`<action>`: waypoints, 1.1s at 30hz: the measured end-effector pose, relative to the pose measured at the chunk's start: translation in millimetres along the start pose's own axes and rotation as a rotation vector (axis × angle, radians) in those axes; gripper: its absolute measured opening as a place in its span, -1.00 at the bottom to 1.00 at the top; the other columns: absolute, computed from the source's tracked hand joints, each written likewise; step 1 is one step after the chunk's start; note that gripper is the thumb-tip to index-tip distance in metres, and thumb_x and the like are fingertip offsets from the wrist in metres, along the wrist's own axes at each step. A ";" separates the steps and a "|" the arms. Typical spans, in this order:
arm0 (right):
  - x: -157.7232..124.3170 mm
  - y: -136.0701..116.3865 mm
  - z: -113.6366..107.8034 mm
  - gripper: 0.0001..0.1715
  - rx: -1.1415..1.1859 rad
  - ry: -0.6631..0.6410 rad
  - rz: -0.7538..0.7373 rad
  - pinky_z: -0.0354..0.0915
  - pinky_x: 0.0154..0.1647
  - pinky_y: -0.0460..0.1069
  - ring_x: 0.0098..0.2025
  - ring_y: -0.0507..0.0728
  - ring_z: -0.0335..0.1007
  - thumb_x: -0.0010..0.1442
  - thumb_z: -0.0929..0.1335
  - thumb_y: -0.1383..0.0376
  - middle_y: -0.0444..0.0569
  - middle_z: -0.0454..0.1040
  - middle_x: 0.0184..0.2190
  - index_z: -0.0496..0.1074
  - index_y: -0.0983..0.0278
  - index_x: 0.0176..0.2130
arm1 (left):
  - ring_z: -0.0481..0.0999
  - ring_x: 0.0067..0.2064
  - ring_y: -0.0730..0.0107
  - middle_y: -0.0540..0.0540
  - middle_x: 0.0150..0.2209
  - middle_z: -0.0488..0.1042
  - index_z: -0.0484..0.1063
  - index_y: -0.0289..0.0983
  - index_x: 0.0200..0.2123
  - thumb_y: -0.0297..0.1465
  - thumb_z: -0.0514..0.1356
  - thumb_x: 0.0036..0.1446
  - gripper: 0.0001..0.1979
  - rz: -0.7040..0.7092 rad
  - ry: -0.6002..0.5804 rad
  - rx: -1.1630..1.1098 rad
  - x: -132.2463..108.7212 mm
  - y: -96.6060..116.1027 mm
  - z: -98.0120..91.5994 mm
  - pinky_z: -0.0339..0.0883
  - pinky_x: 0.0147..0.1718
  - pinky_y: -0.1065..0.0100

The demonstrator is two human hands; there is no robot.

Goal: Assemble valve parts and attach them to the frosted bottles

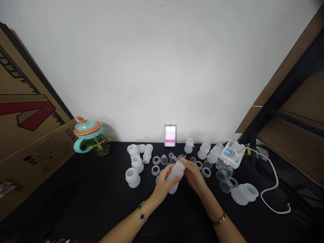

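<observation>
My left hand (164, 184) is wrapped round a translucent white bottle (176, 175), held tilted above the black table (91, 189). My right hand (194, 175) pinches at the bottle's top end, where a small clear part sits; what its fingers hold is too small to name. Several similar white bottles (136, 164) stand or lie to the left of my hands. Clear rings and small cups (156, 170) are scattered just behind and to the right of them.
A glass jug with a teal and orange lid (89, 137) stands at the back left. A white device with a cable (232, 153) lies at the right. Cardboard boxes (30, 118) lean at left. A shelf frame (286, 111) rises at right. A wide white bottle (244, 193) lies at the right front.
</observation>
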State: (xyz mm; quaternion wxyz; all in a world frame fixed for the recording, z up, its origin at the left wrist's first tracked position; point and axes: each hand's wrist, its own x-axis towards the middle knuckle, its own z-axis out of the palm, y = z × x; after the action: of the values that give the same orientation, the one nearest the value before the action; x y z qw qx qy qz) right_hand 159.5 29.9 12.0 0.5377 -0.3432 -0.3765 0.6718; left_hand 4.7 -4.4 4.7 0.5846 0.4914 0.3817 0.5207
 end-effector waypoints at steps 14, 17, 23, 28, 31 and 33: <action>3.0 3.1 -3.5 -0.56 -0.022 0.051 -0.005 0.36 -0.12 0.13 -0.14 0.29 0.51 -0.02 0.57 0.01 0.11 0.65 -0.19 0.68 0.25 -0.23 | 0.57 -0.03 0.05 -0.15 -0.07 0.61 0.50 -0.24 0.00 -0.25 0.42 -0.02 -0.51 0.028 0.020 0.081 -0.7 2.1 2.1 0.41 -0.02 0.19; 3.2 3.6 -3.8 -0.56 -0.027 0.061 -0.009 0.36 -0.14 0.12 -0.14 0.29 0.51 -0.02 0.57 0.01 0.10 0.65 -0.21 0.68 0.26 -0.24 | 0.57 -0.04 0.05 -0.15 -0.08 0.61 0.51 -0.25 0.00 -0.24 0.41 -0.02 -0.51 0.029 0.019 0.097 -1.0 4.8 3.0 0.42 -0.04 0.20; 2.5 2.6 -1.9 -0.57 -0.032 0.081 -0.011 0.36 -0.15 0.11 -0.17 0.28 0.53 -0.03 0.58 0.02 0.10 0.65 -0.24 0.68 0.26 -0.25 | 0.56 0.00 0.05 -0.15 -0.03 0.60 0.50 -0.23 0.03 -0.28 0.40 -0.01 -0.50 0.047 0.025 0.114 -1.4 3.6 2.8 0.40 0.01 0.19; 3.5 3.5 -2.8 -0.58 -0.035 0.091 -0.011 0.36 -0.14 0.13 -0.17 0.28 0.53 -0.03 0.58 0.02 0.09 0.66 -0.25 0.69 0.25 -0.25 | 0.56 -0.01 0.05 -0.16 -0.01 0.59 0.48 -0.24 0.06 -0.28 0.39 0.00 -0.48 0.052 0.047 0.169 -1.5 -0.9 1.9 0.40 0.00 0.19; 3.4 3.8 -3.1 -0.59 -0.034 0.092 -0.015 0.36 -0.13 0.13 -0.17 0.28 0.52 -0.03 0.58 0.03 0.10 0.65 -0.24 0.69 0.25 -0.25 | 0.56 -0.01 0.05 -0.17 -0.01 0.59 0.47 -0.25 0.07 -0.27 0.39 0.01 -0.47 0.053 0.057 0.218 -1.9 -1.9 1.5 0.40 0.00 0.18; 2.9 3.4 -2.6 -0.59 -0.035 0.091 -0.017 0.35 -0.12 0.14 -0.17 0.28 0.52 -0.02 0.58 0.03 0.10 0.66 -0.24 0.69 0.25 -0.24 | 0.55 -0.01 0.05 -0.17 0.00 0.58 0.47 -0.26 0.09 -0.27 0.39 0.02 -0.46 0.057 0.068 0.254 -2.6 -1.9 1.3 0.40 0.00 0.17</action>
State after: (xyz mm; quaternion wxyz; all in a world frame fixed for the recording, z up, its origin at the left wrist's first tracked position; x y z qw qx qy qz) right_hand 159.6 32.7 7.6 0.5538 -0.3798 -0.3663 0.6442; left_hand 5.9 -7.1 2.9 0.4893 0.5540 0.4500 0.5011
